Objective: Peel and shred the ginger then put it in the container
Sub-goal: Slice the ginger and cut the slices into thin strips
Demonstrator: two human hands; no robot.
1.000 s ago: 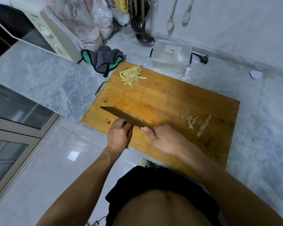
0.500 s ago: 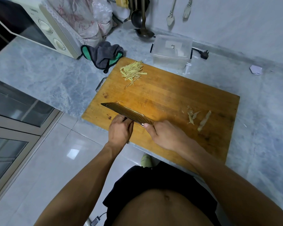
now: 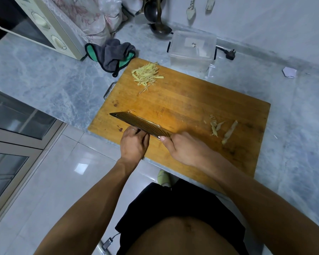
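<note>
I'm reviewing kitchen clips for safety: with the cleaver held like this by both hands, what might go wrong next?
1. The left hand rests against the cleaver blade near the board's front edge; a slip might nick a finger.
2. The shredded ginger sits at the cutting board far corner, so a careless sweep may scatter it onto the counter instead of into the container.
3. Peel scraps lie loose near the right hand and might get mixed in.
</note>
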